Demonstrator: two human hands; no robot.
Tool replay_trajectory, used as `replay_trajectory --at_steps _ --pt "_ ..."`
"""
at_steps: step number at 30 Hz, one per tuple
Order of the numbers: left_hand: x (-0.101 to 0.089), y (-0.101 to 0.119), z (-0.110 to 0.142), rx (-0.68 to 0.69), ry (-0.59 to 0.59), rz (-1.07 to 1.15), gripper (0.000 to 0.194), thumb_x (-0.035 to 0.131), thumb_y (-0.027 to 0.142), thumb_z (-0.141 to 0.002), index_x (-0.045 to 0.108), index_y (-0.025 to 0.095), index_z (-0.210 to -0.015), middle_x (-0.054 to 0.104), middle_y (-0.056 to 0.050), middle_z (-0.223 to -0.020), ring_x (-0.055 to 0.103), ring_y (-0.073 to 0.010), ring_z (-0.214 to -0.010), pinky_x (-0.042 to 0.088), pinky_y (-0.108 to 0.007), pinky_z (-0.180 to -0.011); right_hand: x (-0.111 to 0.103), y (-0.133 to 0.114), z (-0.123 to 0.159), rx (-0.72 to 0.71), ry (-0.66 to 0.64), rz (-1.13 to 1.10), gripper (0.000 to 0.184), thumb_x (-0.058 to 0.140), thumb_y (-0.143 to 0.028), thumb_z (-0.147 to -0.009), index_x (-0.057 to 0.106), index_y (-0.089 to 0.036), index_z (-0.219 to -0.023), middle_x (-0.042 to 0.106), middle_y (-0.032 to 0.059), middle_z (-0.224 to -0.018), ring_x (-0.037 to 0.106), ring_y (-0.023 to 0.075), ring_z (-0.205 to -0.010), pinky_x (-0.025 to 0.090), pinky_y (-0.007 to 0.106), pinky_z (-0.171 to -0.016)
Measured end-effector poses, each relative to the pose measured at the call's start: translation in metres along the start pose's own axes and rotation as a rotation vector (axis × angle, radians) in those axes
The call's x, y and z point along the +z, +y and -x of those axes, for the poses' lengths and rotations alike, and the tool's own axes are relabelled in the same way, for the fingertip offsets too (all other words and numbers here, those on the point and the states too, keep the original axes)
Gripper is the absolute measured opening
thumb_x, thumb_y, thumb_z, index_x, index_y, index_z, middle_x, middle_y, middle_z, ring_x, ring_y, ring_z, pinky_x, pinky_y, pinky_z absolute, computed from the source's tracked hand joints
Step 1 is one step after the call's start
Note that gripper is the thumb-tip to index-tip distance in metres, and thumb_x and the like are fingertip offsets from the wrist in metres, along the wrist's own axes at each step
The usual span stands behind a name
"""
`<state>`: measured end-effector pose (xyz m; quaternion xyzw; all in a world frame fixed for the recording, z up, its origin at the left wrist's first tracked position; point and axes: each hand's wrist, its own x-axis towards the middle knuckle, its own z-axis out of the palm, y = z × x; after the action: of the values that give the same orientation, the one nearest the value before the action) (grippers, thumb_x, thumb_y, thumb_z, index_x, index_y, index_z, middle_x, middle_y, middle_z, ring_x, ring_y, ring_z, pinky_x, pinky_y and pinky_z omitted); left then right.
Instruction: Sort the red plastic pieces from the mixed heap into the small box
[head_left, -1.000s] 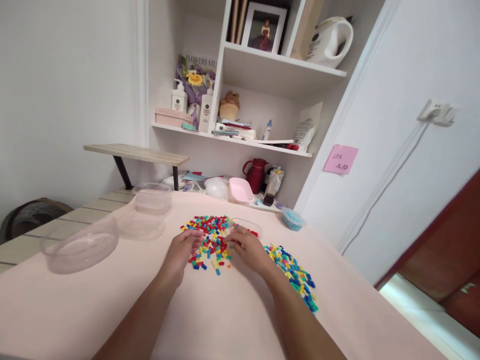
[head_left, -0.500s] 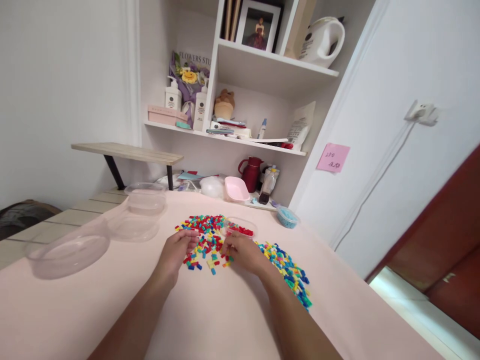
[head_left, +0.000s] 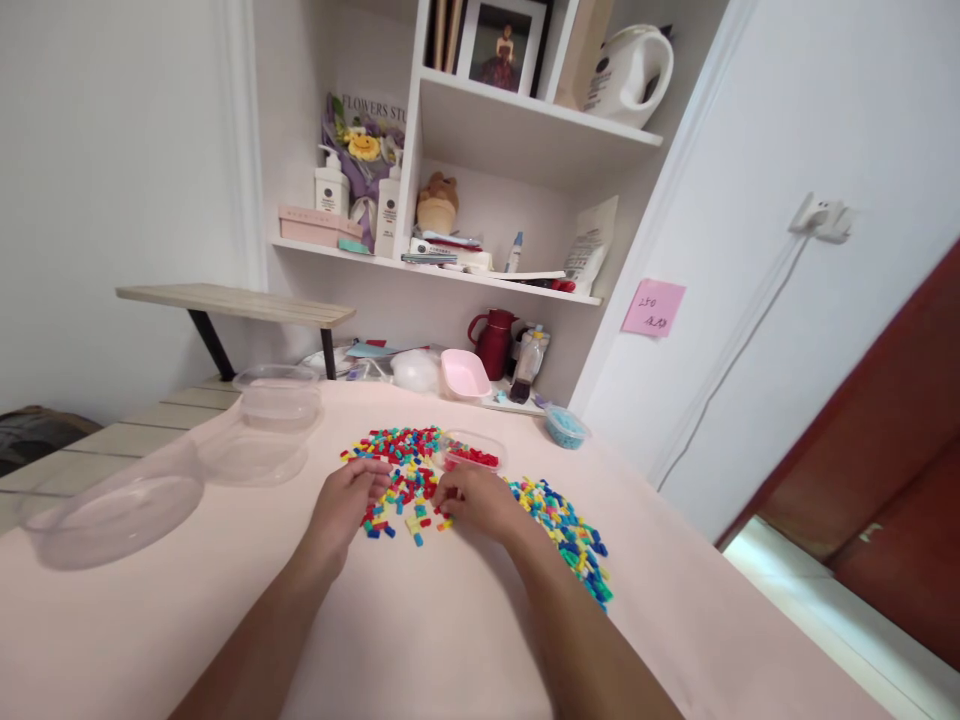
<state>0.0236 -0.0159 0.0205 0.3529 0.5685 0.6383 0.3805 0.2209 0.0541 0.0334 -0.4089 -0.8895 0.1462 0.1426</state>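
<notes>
Small toy bricks in red, yellow, blue and green lie in a loose pile [head_left: 409, 440] on the pink-covered table. At the pile's left side is my left hand [head_left: 346, 500], its fingers loosely bent, with no brick visible in it. My right hand [head_left: 480, 500] reaches down at the pile's right side, thumb and fingertips together among the bricks; what they pinch is hidden. Just behind it stands a clear plastic tub [head_left: 501, 448] with red bricks [head_left: 474, 456] inside. A second heap of mostly blue, yellow and green bricks [head_left: 562, 520] spreads right of my right forearm.
Clear empty tubs [head_left: 120, 510] stand along the table's left side. A lidded tub of light blue pieces [head_left: 566, 428] is at the back right. Behind are a pink tray [head_left: 465, 373], a red jug [head_left: 495, 343], a bottle [head_left: 528, 365] and a raised wooden shelf [head_left: 236, 303].
The whole view has shifted slightly. My right fingertips have moved a little among the bricks at the pile's edge; my left hand stays at the pile's left side.
</notes>
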Motion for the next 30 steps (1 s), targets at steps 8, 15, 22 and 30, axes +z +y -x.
replay_trajectory --at_steps 8,15,22,30 --pt "0.002 -0.001 -0.001 0.033 -0.014 -0.052 0.02 0.057 0.022 -0.062 0.073 0.018 -0.072 0.07 -0.004 -0.067 0.061 -0.0152 -0.062 0.047 -0.028 -0.064 0.003 0.0 0.0 0.024 0.006 0.044 0.01 0.064 -0.026 -0.081 0.073 -0.025 -0.082 0.073 -0.0016 -0.084 0.063 0.0143 -0.078 0.036 0.023 -0.064" --pt "0.002 0.001 0.001 0.022 -0.01 -0.029 0.02 0.059 0.022 -0.059 0.074 0.018 -0.071 0.071 -0.005 -0.068 0.062 -0.0158 -0.063 0.047 -0.028 -0.062 0.005 -0.001 -0.001 0.042 0.025 0.075 0.008 0.067 -0.022 -0.076 0.073 -0.026 -0.081 0.073 -0.002 -0.086 0.063 0.0147 -0.081 0.036 0.023 -0.063" --pt "-0.003 0.001 0.0 0.002 0.068 0.014 0.021 0.06 0.023 -0.059 0.075 0.017 -0.074 0.072 -0.005 -0.07 0.063 -0.0166 -0.067 0.049 -0.029 -0.065 0.0 0.005 -0.004 -0.007 0.207 -0.167 0.016 0.055 -0.019 -0.083 0.071 -0.021 -0.08 0.071 0.0004 -0.086 0.062 0.014 -0.077 0.042 0.022 -0.066" --pt "-0.008 0.001 -0.001 -0.016 0.161 0.107 0.022 0.058 0.021 -0.058 0.073 0.016 -0.073 0.071 -0.005 -0.071 0.062 -0.0138 -0.068 0.05 -0.029 -0.072 -0.005 0.015 0.001 0.1 0.047 0.016 0.012 0.061 -0.021 -0.077 0.073 -0.025 -0.078 0.073 -0.0017 -0.082 0.063 0.0165 -0.078 0.037 0.023 -0.062"
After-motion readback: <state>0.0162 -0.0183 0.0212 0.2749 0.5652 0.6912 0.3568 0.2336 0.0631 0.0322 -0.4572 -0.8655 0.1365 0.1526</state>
